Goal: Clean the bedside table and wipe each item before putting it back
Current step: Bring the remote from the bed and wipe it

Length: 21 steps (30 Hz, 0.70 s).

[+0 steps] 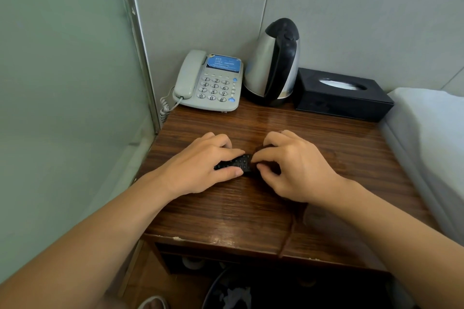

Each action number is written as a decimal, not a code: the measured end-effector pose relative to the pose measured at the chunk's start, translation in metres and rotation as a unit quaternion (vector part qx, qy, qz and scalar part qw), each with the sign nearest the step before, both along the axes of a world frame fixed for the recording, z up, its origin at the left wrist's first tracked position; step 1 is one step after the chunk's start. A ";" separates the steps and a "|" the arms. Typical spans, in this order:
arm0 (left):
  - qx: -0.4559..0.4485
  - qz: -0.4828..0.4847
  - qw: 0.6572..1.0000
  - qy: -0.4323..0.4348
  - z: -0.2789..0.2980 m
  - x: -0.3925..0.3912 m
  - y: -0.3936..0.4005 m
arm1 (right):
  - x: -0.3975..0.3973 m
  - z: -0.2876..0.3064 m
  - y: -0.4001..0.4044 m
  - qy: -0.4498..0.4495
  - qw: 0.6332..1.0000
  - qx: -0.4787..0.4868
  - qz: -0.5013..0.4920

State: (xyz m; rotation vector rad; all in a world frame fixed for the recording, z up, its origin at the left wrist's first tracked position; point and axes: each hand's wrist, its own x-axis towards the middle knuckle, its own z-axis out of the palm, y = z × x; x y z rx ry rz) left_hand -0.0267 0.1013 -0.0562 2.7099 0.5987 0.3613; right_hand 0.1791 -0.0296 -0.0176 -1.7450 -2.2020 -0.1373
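Note:
A black remote control [237, 162] lies flat on the wooden bedside table [226, 208]. My left hand [200, 165] holds its left end between thumb and fingers. My right hand [293, 165] grips a dark brown cloth [266, 152] bunched over the remote's right end; a strip of the cloth [292, 228] trails under my wrist toward the table's front edge. The remote's right part is hidden under cloth and fingers.
At the back of the table stand a grey telephone [208, 81], a steel kettle [273, 65] and a black tissue box [344, 94]. White bedding [431, 138] borders the right side, a wall panel the left. A bin [231, 291] sits below.

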 end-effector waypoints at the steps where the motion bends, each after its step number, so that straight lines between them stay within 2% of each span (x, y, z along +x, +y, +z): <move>1: 0.002 -0.001 1.000 -0.001 0.000 0.000 0.000 | 0.000 -0.001 0.007 0.009 1.000 0.004 -0.025; 4: 0.005 0.005 1.000 -0.001 0.000 0.001 -0.001 | -0.001 -0.003 0.022 0.043 0.996 0.001 -0.084; 10: 0.005 0.008 1.000 -0.006 -0.001 -0.001 -0.001 | -0.001 -0.005 -0.011 0.063 0.996 -0.011 -0.066; 16: 0.013 0.005 1.000 -0.014 -0.001 0.000 -0.003 | 0.000 -0.006 0.016 0.095 0.985 -0.016 -0.144; 21: 0.011 0.007 1.000 -0.013 0.001 -0.001 -0.003 | 0.001 -0.008 -0.013 0.093 0.992 -0.010 -0.089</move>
